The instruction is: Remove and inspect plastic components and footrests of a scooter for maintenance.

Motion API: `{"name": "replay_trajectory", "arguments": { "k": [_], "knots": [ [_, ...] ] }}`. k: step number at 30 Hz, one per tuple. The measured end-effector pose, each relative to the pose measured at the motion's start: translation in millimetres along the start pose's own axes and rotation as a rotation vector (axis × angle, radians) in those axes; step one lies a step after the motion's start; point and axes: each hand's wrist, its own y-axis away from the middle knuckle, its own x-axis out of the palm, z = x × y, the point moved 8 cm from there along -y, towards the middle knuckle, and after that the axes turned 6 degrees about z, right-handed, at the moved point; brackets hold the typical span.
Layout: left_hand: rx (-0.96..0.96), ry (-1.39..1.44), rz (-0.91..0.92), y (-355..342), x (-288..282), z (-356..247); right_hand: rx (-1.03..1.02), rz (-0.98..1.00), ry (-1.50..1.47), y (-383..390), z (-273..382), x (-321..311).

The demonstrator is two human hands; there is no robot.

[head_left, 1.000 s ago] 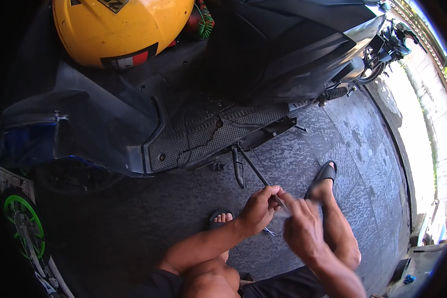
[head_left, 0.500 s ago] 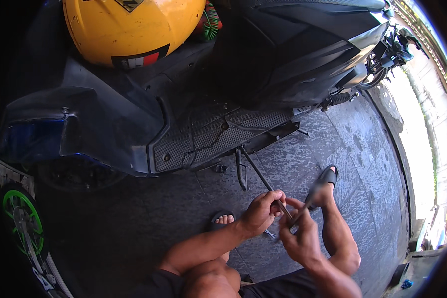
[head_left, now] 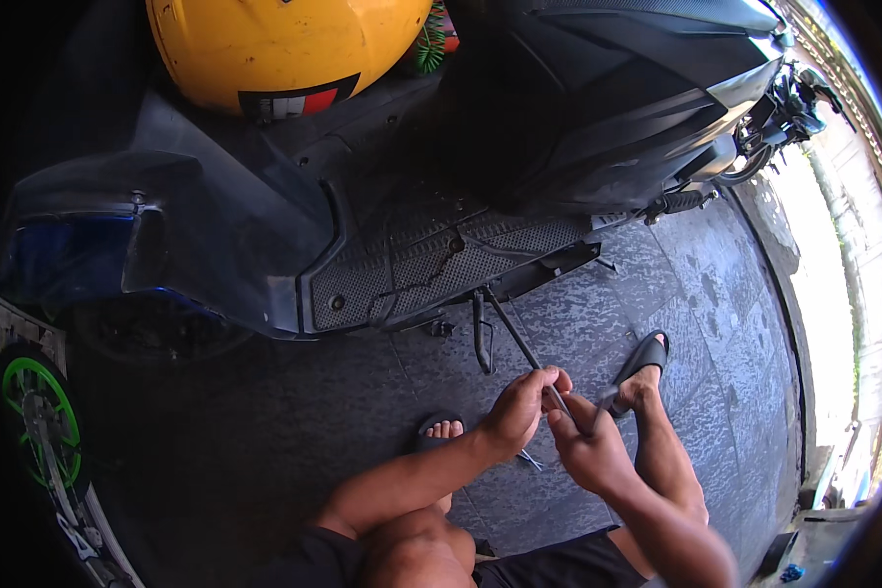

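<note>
Rod (head_left: 516,336) was clasped by left hand (head_left: 519,412) and right hand (head_left: 593,459), apparently for cranking; steady alignment was called for next!

The scooter (head_left: 598,127) is matte black, with a blue panel (head_left: 73,250) at its front and a black, finely dotted footboard (head_left: 524,240); the helmet (head_left: 294,44) above the scooter's footboard is yellow, bearing a black, white and red patch (head_left: 304,101). The rod (head_left: 516,338) beside the scooter is dark grey; the wheel near its front is green-rimmed; the floor (head_left: 706,284) beneath is dark grey, mottled paler.
</note>
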Motion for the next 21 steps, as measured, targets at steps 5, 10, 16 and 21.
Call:
{"name": "replay_trajectory", "arguments": {
  "k": [5,10,16,21],
  "knots": [
    [0.065,0.080,-0.029,1,-2,-13,-0.064,0.273,1.194,-2,53,5],
    [0.096,0.129,0.003,6,-4,-19,-0.469,-0.379,0.792,71,91,-13],
    [0.066,-0.005,0.018,-1,-11,6,0.181,-0.448,-1.207,61,-19,37],
    [0.082,0.145,0.041,-1,-7,-5,-0.378,-0.041,0.588,28,44,0]
  ]
}}
